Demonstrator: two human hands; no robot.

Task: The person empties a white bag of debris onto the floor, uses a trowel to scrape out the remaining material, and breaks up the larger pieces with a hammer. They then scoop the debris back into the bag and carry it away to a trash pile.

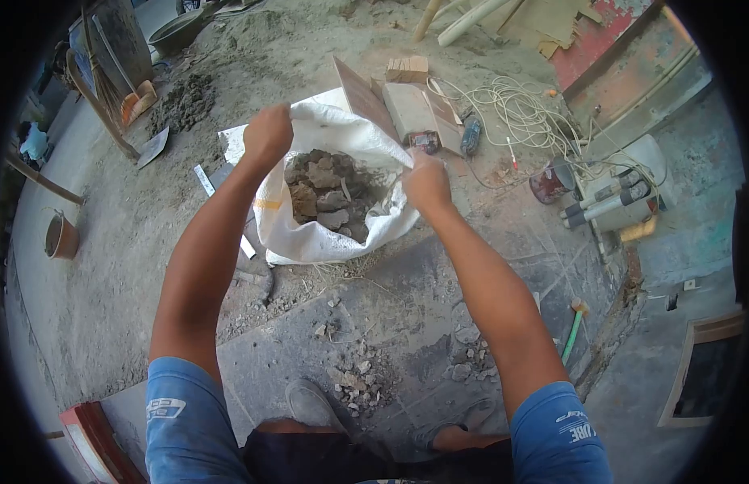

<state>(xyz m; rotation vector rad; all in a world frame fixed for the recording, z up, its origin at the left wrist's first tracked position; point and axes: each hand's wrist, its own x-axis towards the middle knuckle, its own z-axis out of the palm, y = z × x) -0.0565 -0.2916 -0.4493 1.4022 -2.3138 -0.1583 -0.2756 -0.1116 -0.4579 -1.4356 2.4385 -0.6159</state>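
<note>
A white woven sack [310,242] stands on the ground in front of me with its mouth spread wide. Inside lie chunks of broken concrete and dirt [324,181]. My left hand [268,135] is closed in a fist on the sack's rim at the upper left. At the right side of the rim, my right hand [427,181] grips the edge of the same sack. The fingertips of both hands are mostly hidden by the backs of the hands.
Loose rubble [362,379] lies on the floor near my shoes. A green-handled hammer [575,332] rests at the right. Behind the sack are tiles [365,101], a coiled cable [520,109] and a bucket [552,182]. A shovel blade [154,148] and another bucket [61,236] are at left.
</note>
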